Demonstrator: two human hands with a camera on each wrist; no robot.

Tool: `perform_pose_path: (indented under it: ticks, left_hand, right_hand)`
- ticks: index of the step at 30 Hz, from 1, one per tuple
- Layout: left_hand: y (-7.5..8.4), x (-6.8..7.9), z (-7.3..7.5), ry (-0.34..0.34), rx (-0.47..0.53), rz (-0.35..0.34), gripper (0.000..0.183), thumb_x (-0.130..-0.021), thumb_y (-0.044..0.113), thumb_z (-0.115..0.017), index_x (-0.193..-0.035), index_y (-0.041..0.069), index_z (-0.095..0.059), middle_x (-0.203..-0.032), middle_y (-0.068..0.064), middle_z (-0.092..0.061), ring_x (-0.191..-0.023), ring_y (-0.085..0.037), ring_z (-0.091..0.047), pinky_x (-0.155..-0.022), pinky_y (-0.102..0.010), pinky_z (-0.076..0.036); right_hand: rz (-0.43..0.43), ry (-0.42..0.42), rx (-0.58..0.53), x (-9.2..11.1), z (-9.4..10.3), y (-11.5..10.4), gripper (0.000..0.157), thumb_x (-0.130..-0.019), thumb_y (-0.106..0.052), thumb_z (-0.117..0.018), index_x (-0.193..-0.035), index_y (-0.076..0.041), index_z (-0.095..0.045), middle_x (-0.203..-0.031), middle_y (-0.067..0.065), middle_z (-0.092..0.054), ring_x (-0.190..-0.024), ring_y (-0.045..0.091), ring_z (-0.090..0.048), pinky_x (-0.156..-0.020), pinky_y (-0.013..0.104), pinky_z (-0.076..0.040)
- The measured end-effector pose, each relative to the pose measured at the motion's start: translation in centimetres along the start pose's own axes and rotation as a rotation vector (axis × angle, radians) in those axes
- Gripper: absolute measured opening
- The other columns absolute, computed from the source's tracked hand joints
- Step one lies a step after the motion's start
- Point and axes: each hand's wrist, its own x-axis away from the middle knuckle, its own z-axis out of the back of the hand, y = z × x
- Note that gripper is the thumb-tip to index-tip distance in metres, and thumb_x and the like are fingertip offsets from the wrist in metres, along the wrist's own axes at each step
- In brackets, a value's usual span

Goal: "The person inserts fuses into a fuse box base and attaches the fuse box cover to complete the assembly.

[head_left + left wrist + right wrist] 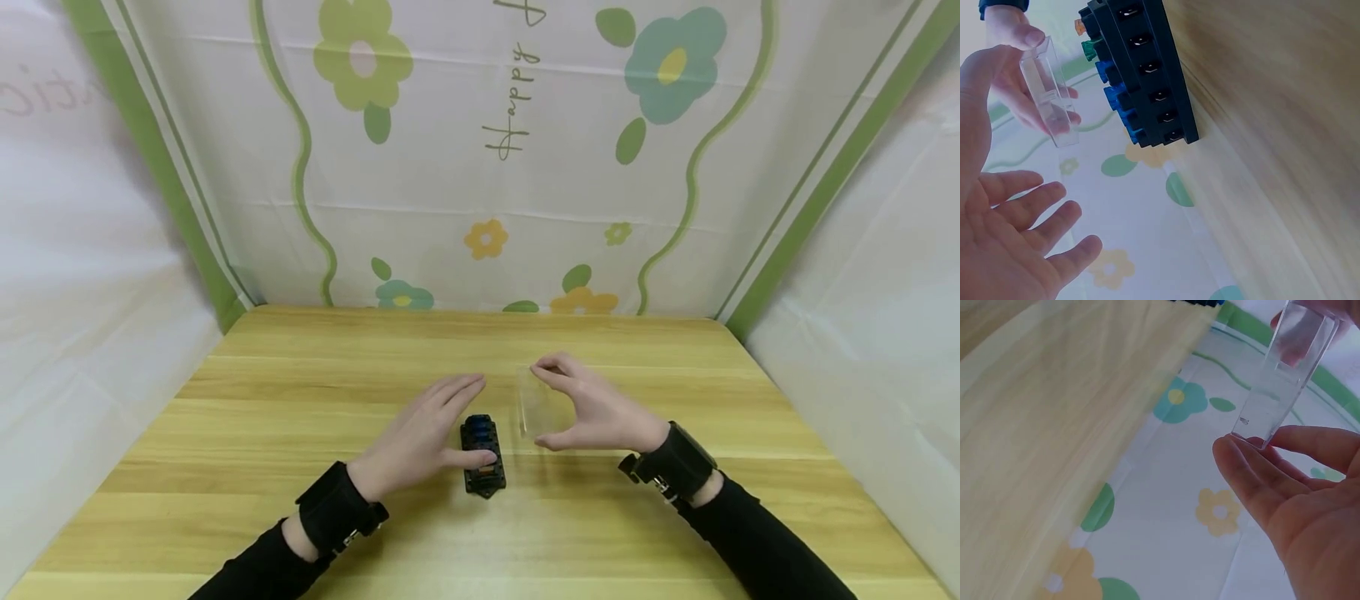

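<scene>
A black fuse block [480, 431] lies lengthwise on the table. Coloured blade fuses [1110, 94] in blue, green and orange stand along it, and metal contacts show in slots down its side. My left hand [425, 432] hovers beside the block with fingers spread and holds nothing; in the head view its thumb overlaps the block. To the right of the block, my right hand [596, 408] grips a clear plastic cover [1285, 375] by its ends between thumb and fingers. That cover [1050, 94] is a see-through, box-like shell, raised above the tabletop in the left wrist view.
The wooden table [337, 533] stretches under both hands. A white cloth with printed flowers [486, 239] hangs along its back edge, and white cloth walls [885, 275] stand at both sides. Each wrist wears a black band [678, 462].
</scene>
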Motion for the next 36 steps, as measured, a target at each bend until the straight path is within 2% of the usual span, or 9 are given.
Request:
perform_pose_path:
  ticks: [8, 19, 24, 30, 36]
  left_hand:
    - [0.2, -0.1, -0.1, 0.03, -0.006, -0.029, 0.097, -0.081, 0.064, -0.062, -0.148, 0.003, -0.03, -0.149, -0.014, -0.032, -0.136, -0.026, -0.03, -0.11, -0.035, -0.021]
    - [0.5, 0.2, -0.7, 0.047, -0.035, -0.087, 0.099, -0.081, 0.066, -0.06, -0.147, 0.0, -0.031, -0.148, -0.016, -0.033, -0.135, -0.03, -0.032, -0.11, -0.036, -0.02]
    - [0.7, 0.3, -0.6, 0.026, -0.057, -0.103, 0.097, -0.081, 0.069, -0.056, -0.147, 0.001, -0.033, -0.146, -0.011, -0.036, -0.133, -0.026, -0.034, -0.11, -0.035, -0.019]
    - [0.7, 0.4, -0.5, 0.012, -0.078, -0.114, 0.096, -0.079, 0.071, -0.057, -0.144, 0.002, -0.04, -0.139, -0.009, -0.045, -0.125, -0.022, -0.041, -0.109, -0.034, -0.023]
    - [0.5, 0.3, -0.5, 0.019, -0.095, -0.129, 0.097, -0.075, 0.072, -0.061, -0.139, 0.0, -0.047, -0.131, -0.01, -0.051, -0.12, -0.023, -0.045, -0.106, -0.034, -0.029]
  right_hand:
    - [0.072, 0.012, -0.011, -0.4, -0.7, -1.4, 0.09, -0.076, -0.048, -0.075, -0.142, 0.001, -0.04, -0.135, 0.009, -0.04, -0.12, 0.018, -0.043, -0.095, 0.031, -0.041]
    - [0.092, -0.034, -0.049, -0.8, -1.6, -3.1, 0.089, -0.08, -0.052, -0.07, -0.143, 0.002, -0.038, -0.137, 0.009, -0.038, -0.123, 0.016, -0.041, -0.097, 0.028, -0.039]
    - [0.119, -0.034, -0.069, -1.0, -2.0, -3.6, 0.089, -0.08, -0.051, -0.07, -0.142, 0.004, -0.039, -0.136, 0.011, -0.039, -0.122, 0.014, -0.041, -0.097, 0.026, -0.039]
    - [0.135, -0.036, -0.086, -1.0, -2.5, -3.7, 0.089, -0.08, -0.052, -0.07, -0.142, 0.004, -0.039, -0.137, 0.012, -0.037, -0.122, 0.018, -0.042, -0.098, 0.028, -0.039]
    - [0.122, -0.035, -0.098, -1.1, -3.2, -3.8, 0.088, -0.08, -0.052, -0.07, -0.144, 0.001, -0.038, -0.137, 0.008, -0.037, -0.123, 0.016, -0.04, -0.1, 0.029, -0.037]
